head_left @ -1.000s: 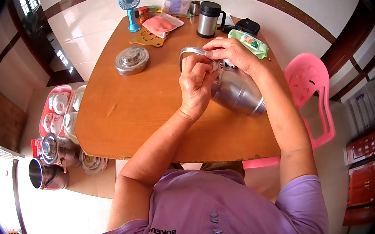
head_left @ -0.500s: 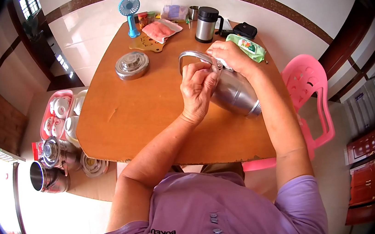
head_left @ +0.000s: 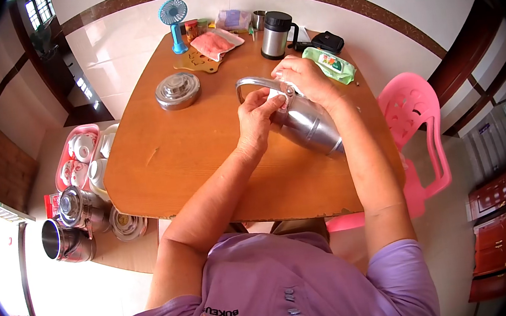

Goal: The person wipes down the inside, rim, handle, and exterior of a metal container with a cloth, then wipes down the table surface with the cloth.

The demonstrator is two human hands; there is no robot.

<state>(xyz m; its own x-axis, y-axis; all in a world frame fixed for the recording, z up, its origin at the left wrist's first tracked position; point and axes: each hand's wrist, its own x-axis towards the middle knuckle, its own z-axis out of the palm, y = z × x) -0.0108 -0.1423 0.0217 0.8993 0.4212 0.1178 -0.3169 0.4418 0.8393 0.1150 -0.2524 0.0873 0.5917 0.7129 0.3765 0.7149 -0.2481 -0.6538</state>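
Note:
A stainless steel food pail (head_left: 309, 128) lies tilted over the table, its mouth end away from me and its base toward the lower right. Its curved carry handle (head_left: 255, 81) sticks out to the upper left. At the handle's joint my left hand (head_left: 254, 120) is closed, pinching a white wipe (head_left: 277, 98) between thumb and fingers. My right hand (head_left: 308, 80) curls over the far rim of the pail; its fingertips are partly hidden. Left of the pail a round steel lid (head_left: 178, 90) rests on the wooden table (head_left: 160, 168).
At the back stand a blue fan (head_left: 175, 26), a steel mug (head_left: 277, 33) and a red packet (head_left: 215, 43) on a yellow trivet (head_left: 197, 61). A green wipes pack (head_left: 330, 65) lies right. Pots (head_left: 67, 240) and bowls sit lower left; a pink chair (head_left: 412, 102) stands right.
My left hand has moved slightly left and turned, and the white wipe now shows under its thumb at the handle joint. The pail and right hand have shifted slightly left.

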